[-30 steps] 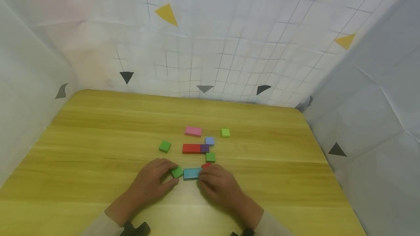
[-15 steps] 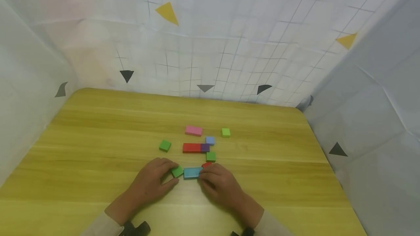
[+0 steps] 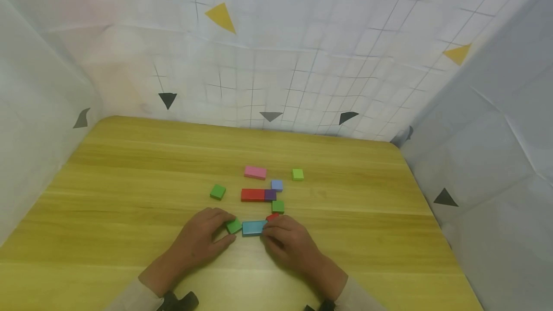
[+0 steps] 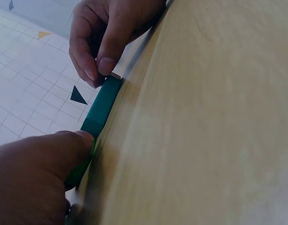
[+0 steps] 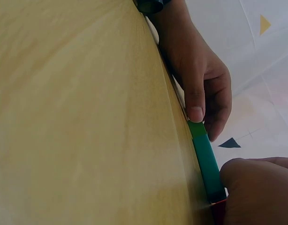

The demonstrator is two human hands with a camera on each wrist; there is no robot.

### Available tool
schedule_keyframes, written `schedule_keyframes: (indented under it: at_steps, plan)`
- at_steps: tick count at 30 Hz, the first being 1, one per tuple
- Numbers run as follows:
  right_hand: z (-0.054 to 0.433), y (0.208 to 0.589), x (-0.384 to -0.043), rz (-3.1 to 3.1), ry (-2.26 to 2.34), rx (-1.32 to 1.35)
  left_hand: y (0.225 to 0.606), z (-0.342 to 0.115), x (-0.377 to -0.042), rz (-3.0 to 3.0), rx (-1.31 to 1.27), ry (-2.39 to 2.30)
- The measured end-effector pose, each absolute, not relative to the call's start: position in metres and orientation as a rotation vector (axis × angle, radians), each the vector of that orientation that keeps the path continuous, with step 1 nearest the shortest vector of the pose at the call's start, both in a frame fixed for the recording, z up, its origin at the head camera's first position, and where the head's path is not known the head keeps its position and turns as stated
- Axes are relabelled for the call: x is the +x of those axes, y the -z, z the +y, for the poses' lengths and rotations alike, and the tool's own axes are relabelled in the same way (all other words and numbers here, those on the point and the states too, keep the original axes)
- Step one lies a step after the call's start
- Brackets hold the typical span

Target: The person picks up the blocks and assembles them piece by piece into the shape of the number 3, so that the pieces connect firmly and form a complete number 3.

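Note:
A light blue rectangular block lies flat on the wooden table, between the two hands. My left hand pinches a small green square block, slightly turned, whose corner meets the blue block's left end. At the blue block's other end, my right hand has its thumb and fingers curled about a red block, mostly hidden under the fingertips. In the right wrist view, the red block sits against the end of the blue block.
Just beyond the right fingers is another green block. Farther back lie a long red block against a purple one, a periwinkle block, a pink block, a lime block and a green block at left.

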State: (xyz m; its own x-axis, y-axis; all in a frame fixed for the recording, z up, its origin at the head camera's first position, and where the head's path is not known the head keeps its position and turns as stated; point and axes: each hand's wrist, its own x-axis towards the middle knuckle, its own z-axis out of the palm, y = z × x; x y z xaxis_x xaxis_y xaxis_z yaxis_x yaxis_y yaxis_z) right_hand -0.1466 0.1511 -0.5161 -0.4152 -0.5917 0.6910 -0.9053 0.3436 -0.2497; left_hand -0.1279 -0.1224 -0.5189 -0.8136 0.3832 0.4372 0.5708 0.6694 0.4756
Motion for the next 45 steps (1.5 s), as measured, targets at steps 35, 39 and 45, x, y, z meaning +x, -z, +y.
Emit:
schedule_keyframes:
  at_steps: [35,39,45]
  plan:
    - [0.1506,0.5156,-0.1483,-2.186,-0.835,1.320,0.5166,-0.1211,-0.1316,-2.601,-0.727,0.914]
    - [0.1505,0.5165,-0.1482,-2.196,-0.833,1.312,0.5162,-0.1209,-0.1321,-2.631,-0.711,0.922]
    - [0.1501,0.5159,-0.1481,-2.182,-0.841,1.320,0.5172,-0.1209,-0.1321,-2.637,-0.705,0.925]
